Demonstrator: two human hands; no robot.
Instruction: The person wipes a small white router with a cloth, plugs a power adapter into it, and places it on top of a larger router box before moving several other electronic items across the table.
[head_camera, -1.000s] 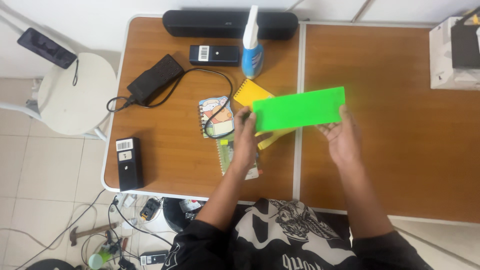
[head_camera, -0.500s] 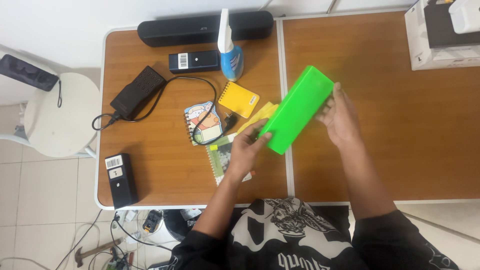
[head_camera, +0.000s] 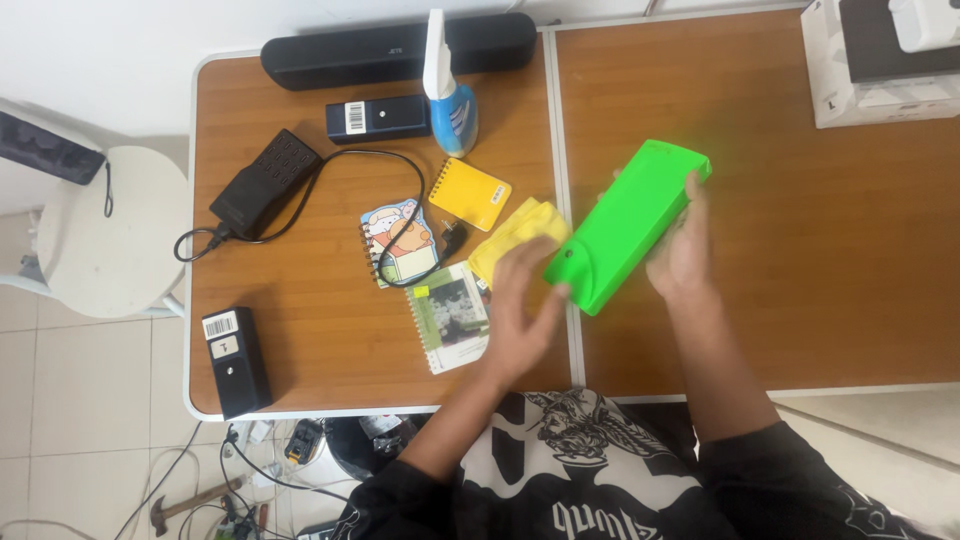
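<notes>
Both hands, left (head_camera: 522, 305) and right (head_camera: 682, 255), hold the green case (head_camera: 628, 226) tilted.

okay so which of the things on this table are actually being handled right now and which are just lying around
In hand:
green case, held by the right hand along its far side and by the left hand at its near end.

Lying about:
yellow cloth, yellow notepad, cartoon notebook, green notebook, spray bottle, black adapter, soundbar.
</notes>
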